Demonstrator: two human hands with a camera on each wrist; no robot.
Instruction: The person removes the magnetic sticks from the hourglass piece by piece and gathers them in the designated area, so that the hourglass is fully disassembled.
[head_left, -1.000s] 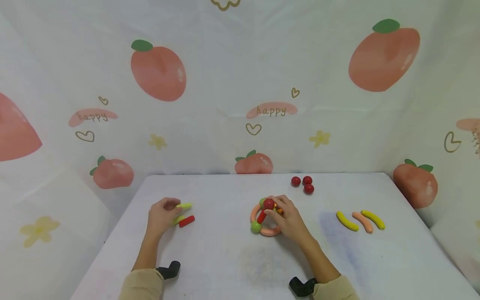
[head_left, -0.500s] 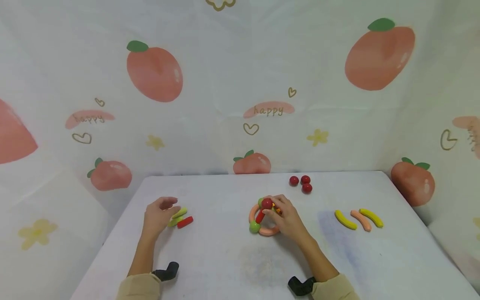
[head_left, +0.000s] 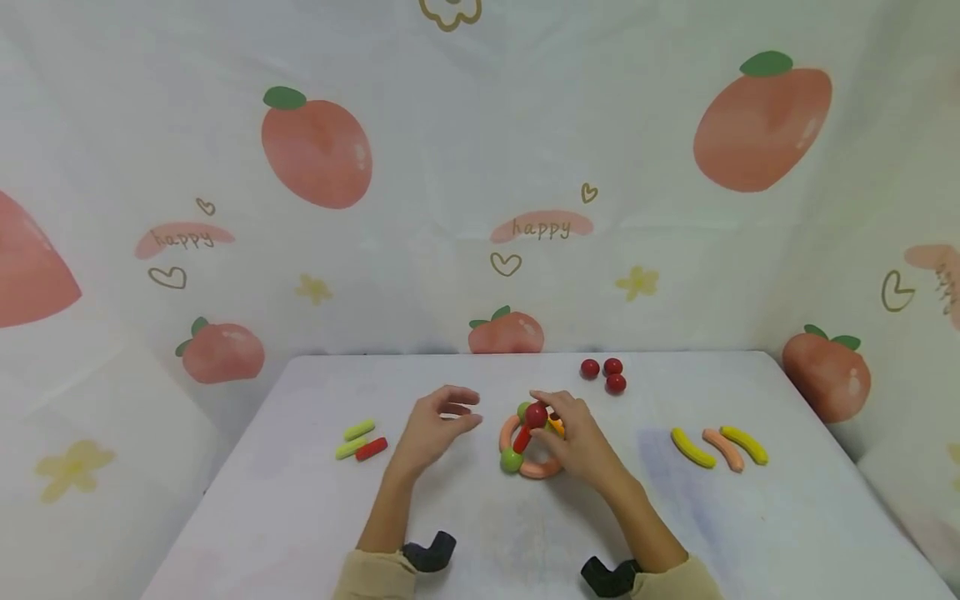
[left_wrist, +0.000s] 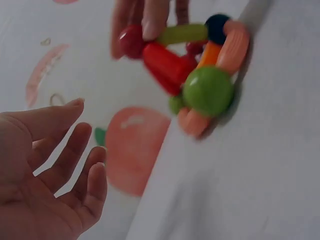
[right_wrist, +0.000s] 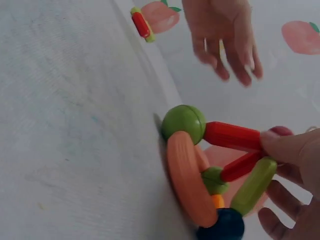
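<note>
A toy frame of balls and rods stands mid-table. Its base is a ring of curved salmon rods point(head_left: 540, 469) with green balls point(right_wrist: 184, 124) and a dark blue ball point(right_wrist: 222, 225). Red rods point(right_wrist: 232, 136) and a yellow-green rod point(right_wrist: 255, 186) slope up from it to a red ball point(head_left: 536, 415). My right hand point(head_left: 576, 433) pinches this top ball between thumb and fingers. To the left of the frame, my left hand point(head_left: 438, 423) hovers with its fingers loosely bent and apart, holding nothing; its palm faces the frame in the left wrist view.
Two yellow-green rods point(head_left: 358, 430) and a red rod point(head_left: 371, 449) lie on the left of the table. Three dark red balls point(head_left: 616, 383) sit near the back edge. At right are two yellow curved rods point(head_left: 692, 448) and a salmon one point(head_left: 723, 450).
My left hand has let go of a yellow-green rod among the straight rods at left and moved right, close to the frame. My right hand stays at the top red ball.
</note>
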